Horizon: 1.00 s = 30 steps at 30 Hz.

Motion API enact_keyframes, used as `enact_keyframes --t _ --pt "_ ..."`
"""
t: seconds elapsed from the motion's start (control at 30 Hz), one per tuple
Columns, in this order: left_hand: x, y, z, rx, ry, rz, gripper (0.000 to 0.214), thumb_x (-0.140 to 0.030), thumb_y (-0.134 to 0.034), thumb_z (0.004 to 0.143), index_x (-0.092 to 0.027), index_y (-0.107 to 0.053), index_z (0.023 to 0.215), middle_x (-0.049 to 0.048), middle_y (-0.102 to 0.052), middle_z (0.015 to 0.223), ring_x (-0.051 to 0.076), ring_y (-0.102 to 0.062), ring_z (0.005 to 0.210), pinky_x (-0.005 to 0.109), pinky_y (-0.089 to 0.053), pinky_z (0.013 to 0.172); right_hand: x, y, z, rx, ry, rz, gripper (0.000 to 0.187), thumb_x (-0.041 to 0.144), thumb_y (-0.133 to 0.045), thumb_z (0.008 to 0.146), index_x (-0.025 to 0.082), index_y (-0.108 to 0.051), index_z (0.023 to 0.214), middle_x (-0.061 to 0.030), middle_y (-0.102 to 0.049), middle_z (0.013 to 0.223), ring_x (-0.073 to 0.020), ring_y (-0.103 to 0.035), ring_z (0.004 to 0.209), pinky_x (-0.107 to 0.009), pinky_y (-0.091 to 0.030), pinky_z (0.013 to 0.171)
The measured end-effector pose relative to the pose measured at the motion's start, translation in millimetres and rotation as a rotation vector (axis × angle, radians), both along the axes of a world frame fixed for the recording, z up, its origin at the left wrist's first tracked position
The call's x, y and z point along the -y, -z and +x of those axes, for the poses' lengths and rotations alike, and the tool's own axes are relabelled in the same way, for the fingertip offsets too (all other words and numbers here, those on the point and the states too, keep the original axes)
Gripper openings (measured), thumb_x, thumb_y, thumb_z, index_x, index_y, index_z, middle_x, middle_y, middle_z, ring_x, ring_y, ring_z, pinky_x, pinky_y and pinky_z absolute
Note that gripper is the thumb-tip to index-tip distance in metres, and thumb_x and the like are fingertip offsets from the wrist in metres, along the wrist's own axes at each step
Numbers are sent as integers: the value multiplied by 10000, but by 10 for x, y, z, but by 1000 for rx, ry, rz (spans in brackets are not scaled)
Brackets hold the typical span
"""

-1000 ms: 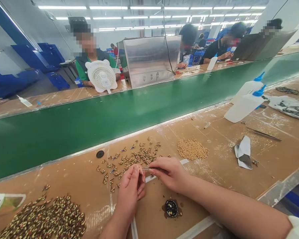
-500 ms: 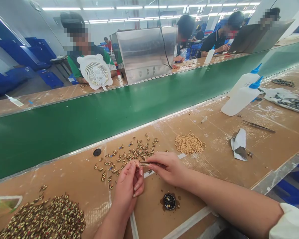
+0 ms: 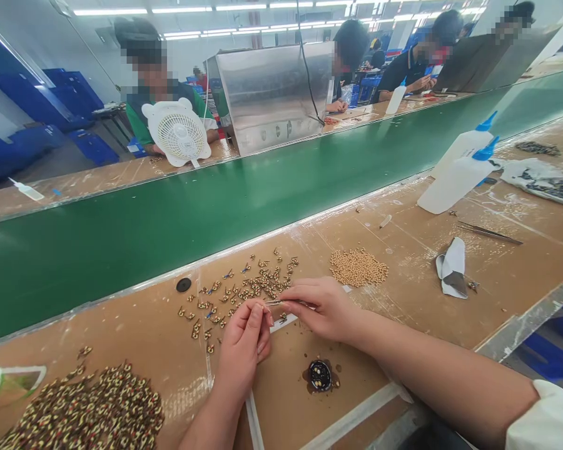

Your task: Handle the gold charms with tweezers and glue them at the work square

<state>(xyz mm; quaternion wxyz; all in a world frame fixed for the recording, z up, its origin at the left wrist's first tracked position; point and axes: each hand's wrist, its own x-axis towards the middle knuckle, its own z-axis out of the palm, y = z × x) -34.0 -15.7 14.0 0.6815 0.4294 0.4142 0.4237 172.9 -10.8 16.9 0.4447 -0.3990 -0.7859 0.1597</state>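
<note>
Fingers of my left hand (image 3: 246, 334) are pinched together at the tips; whatever small thing they hold is hidden. My right hand (image 3: 321, 309) is closed around metal tweezers (image 3: 274, 302), whose tips meet my left fingertips. Just beyond both hands lie many small dark-and-yellow pieces (image 3: 267, 280), scattered loosely, a few with blue bits. A heap of small tan beads (image 3: 359, 267) sits past my right hand. Below that hand stands a small round black dish (image 3: 319, 375) with dark liquid and a few pale bits in it, stains around it.
A large pile of brown-and-yellow pieces (image 3: 94, 409) lies at the near left. White bottles with blue nozzles (image 3: 455, 184), a second pair of tweezers (image 3: 490, 232) and folded paper (image 3: 451, 265) are at right. A green conveyor belt (image 3: 169, 212) crosses behind; people sit beyond it.
The view has shifted slightly. My hands stay together, with the tweezers still at my left fingertips; the right hand's angle has changed a little.
</note>
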Motion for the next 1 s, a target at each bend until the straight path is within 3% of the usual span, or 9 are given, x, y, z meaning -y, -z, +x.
enact_keyframes --t 0.2,1.0 --pt "-5 -7 -8 -65 26 54 481 -640 -717 953 -180 -621 848 -52 -482 646 43 -292 471 146 -253 423 -3 -68 77 123 -3 3 223 325 -610 1089 229 -805 1045 -9 -775 809 -132 -663 683 -264 -455 599" --pt "-26 32 -32 -139 53 46 495 -656 -736 927 -176 -642 846 -39 -492 668 57 -301 487 188 -227 446 -4 -157 150 281 -21 45 294 366 -551 1125 225 -798 1050 -5 -764 805 -131 -664 692 -263 -409 587"
